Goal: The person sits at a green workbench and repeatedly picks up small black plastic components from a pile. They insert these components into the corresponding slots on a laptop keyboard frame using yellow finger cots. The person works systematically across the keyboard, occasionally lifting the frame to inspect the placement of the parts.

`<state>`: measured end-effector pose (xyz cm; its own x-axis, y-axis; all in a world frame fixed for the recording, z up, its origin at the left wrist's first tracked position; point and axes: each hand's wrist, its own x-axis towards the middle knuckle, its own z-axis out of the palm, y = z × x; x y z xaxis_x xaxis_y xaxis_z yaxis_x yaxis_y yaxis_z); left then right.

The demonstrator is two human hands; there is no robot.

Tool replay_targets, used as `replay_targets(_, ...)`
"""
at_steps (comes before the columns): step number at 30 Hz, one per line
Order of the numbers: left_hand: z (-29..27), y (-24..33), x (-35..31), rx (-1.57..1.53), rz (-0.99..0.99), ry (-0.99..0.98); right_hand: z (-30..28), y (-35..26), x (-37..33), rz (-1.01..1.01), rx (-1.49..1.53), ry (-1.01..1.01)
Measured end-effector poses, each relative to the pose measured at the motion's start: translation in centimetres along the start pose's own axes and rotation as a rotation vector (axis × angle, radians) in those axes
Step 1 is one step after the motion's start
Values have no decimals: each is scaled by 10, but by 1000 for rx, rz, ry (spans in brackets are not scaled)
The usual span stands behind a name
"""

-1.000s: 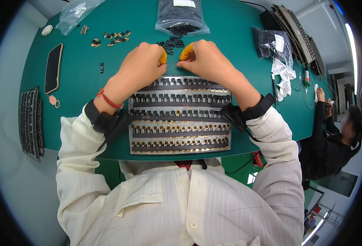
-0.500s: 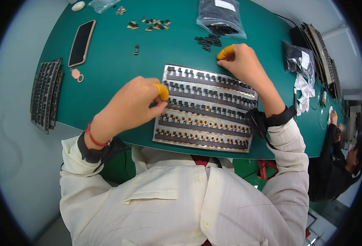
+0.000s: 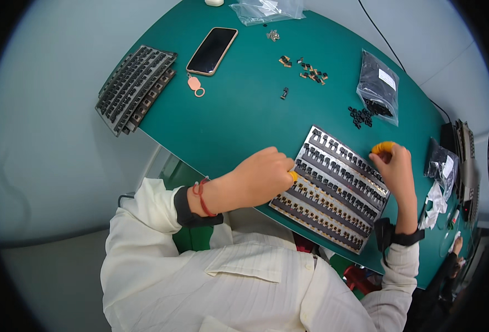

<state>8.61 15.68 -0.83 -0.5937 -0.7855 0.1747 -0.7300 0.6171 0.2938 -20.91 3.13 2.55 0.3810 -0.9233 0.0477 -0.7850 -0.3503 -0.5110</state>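
A rectangular keyboard plate [image 3: 333,185] lies tilted on the table, with rows of small parts. Its far rows carry black pieces, while orange-brown ones show in the near rows. At the plate's left edge is my left hand [image 3: 261,178], closed, with a yellow finger cot; its fingertips are mostly hidden. Beyond the plate's far right side, my right hand [image 3: 395,166] has thumb and forefinger pinched together, also with a yellow finger cot. Whatever either hand holds, if anything, is too small or hidden to make out. A heap of small black pieces [image 3: 361,117] lies beyond the plate.
A bag of black pieces [image 3: 378,83] lies behind the heap. Small black-and-gold parts [image 3: 314,73], a phone [image 3: 213,51] and stacked keyboard plates [image 3: 136,88] sit farther left. At right are another bag [image 3: 443,163], crumpled white paper [image 3: 434,206] and another person's hand [image 3: 458,245].
The view has swung left, so the table's things appear farther right and tilted. My left hand now sits nearer the plate's near rows. Both hands remain closed.
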Motion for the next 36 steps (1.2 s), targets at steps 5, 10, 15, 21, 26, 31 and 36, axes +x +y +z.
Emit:
replay_targets(5, -9, 20, -4, -24, -148, -135, -30, -12, -57, -38, -9, 11)
replay_targets(10, -24, 20, 8, -28, -256, -244, -43, -4, -115, 33, 16, 4)
replay_targets(15, -28, 22, 18, -16, -282, -266, -46, 22, -159, 158, 16, 13)
replay_targets(21, -30, 22, 35, -111, -314, -298, -26, 28, -178, 198, 123, 80)
replay_targets(26, -39, 26, 38, -263, -252, -196, -11, 24, -173, 160, 72, 48)
replay_targets(31, -50, 6, 43, -107, -140, -97, -3, 14, -172, 210, -31, 93)
replay_targets(36, -61, -8, 69, -195, -202, -105, 7, -9, -182, 242, -203, 63)
